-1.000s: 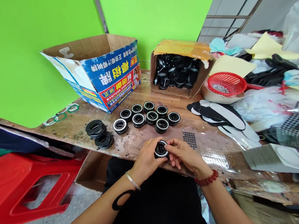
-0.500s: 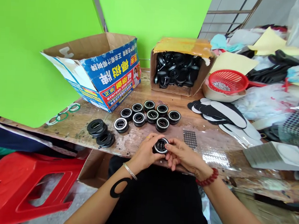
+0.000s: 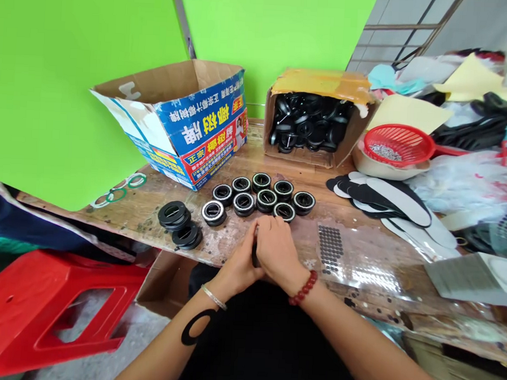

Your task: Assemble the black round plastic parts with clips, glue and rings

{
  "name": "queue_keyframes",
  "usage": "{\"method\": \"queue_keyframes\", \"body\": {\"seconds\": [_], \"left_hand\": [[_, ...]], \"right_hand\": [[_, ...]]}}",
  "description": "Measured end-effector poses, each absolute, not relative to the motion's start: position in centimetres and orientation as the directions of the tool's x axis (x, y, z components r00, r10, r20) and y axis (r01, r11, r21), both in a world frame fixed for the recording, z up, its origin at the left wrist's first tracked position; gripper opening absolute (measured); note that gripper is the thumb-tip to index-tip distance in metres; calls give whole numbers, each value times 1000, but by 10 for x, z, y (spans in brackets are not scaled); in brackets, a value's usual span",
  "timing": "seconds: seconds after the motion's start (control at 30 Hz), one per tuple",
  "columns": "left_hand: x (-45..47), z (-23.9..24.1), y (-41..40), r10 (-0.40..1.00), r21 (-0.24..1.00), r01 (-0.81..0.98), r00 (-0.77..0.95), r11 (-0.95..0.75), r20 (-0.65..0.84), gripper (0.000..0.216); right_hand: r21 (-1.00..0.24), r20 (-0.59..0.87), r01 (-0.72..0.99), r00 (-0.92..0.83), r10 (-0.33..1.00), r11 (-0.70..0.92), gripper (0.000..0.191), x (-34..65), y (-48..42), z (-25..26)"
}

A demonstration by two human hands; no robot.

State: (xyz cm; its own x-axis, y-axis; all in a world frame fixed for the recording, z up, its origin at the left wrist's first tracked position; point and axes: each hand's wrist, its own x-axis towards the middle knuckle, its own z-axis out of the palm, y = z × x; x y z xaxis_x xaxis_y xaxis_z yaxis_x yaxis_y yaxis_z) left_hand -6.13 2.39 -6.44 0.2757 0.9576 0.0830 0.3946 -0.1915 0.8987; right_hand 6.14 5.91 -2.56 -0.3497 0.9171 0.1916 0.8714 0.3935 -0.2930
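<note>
Over the table's front edge, my left hand (image 3: 240, 267) is closed around a round black buckle (image 3: 255, 256), of which only a dark sliver shows. My right hand (image 3: 276, 249) lies over the top of the same piece, its fingers bent and pressed down. Just beyond my hands sit several round black buckles (image 3: 244, 203) with pale glittery rims and a centre bar. To the left are two stacks of plain black buckles (image 3: 172, 215). A flat black ring (image 3: 187, 337) encircles or lies on my left forearm; its underside is hidden.
Behind stand a blue printed carton (image 3: 214, 120) and a cardboard box (image 3: 345, 139) of black buckles. On the right are a red strainer (image 3: 413, 143), black and white insoles (image 3: 399, 203), a sheet of dark dots (image 3: 330, 248) and a grey stack (image 3: 465, 277). A red stool (image 3: 31, 297) stands lower left.
My right hand has moved from the buckle's right side to over its top, covering it. Both hands have shifted slightly left. The whole view has shifted slightly.
</note>
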Motion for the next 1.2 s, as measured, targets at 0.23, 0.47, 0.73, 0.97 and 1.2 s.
{"method": "queue_keyframes", "body": {"seconds": [0.23, 0.47, 0.73, 0.97, 1.2], "left_hand": [[-66, -62, 29, 958, 912, 390, 288, -128, 12, 118], [-67, -73, 30, 948, 922, 344, 311, -176, 65, 117], [-78, -53, 33, 920, 961, 211, 381, -178, 86, 112], [-82, -38, 53, 990, 994, 114, 140, 5, -21, 73], [-64, -34, 55, 998, 997, 72, 51, 21, -25, 65]], "right_hand": [[-212, 191, 903, -337, 922, 374, 17, 59, 59, -40], [-234, 309, 892, -309, 899, 387, 22, 59, 55, -45], [-287, 485, 827, -310, 818, 483, 21, 64, 47, -35], [-146, 738, 244, -619, 270, 959, 26, 48, -30, 15], [98, 562, 172, -822, 88, 980, 20, 28, -32, 23]]}}
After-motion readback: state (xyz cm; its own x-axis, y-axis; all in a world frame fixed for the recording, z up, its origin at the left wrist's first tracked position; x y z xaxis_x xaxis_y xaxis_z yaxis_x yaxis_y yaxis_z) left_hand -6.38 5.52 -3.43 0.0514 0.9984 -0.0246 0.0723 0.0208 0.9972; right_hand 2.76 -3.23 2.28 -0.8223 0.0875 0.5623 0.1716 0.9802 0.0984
